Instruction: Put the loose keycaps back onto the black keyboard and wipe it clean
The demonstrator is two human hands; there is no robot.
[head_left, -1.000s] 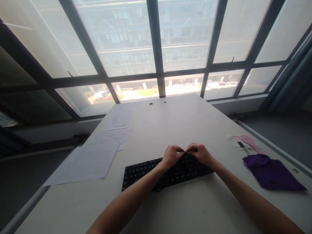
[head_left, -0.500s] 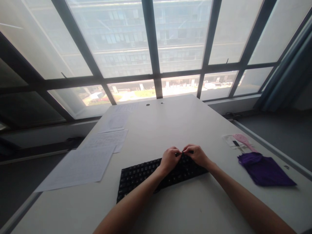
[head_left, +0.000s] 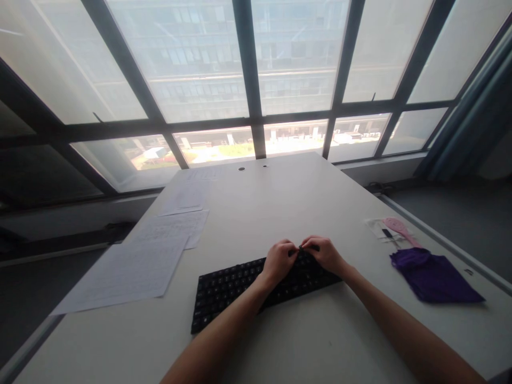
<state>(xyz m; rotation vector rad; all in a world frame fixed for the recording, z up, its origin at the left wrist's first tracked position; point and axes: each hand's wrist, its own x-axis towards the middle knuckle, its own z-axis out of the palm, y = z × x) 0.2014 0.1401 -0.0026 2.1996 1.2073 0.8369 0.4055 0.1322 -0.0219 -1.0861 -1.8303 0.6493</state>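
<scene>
A black keyboard (head_left: pixel 232 285) lies slanted on the white table (head_left: pixel 280 202) in front of me. My left hand (head_left: pixel 279 261) and my right hand (head_left: pixel 325 254) meet over the keyboard's far edge, fingertips pinched together. Between the fingertips sits a small dark object (head_left: pixel 301 247), and a short dark piece sticks out of the right hand's fingers. What it is I cannot make out. Both wrists rest on or just above the keys.
Several printed paper sheets (head_left: pixel 132 266) lie along the table's left side. At the right edge lie a purple cloth (head_left: pixel 434 277), a pink tool (head_left: pixel 396 226) and a small clear bag. Two cable holes (head_left: pixel 241 168) mark the far end, with large windows behind.
The hands stay pinched together over the keyboard's far edge. Only the view has shifted slightly.
</scene>
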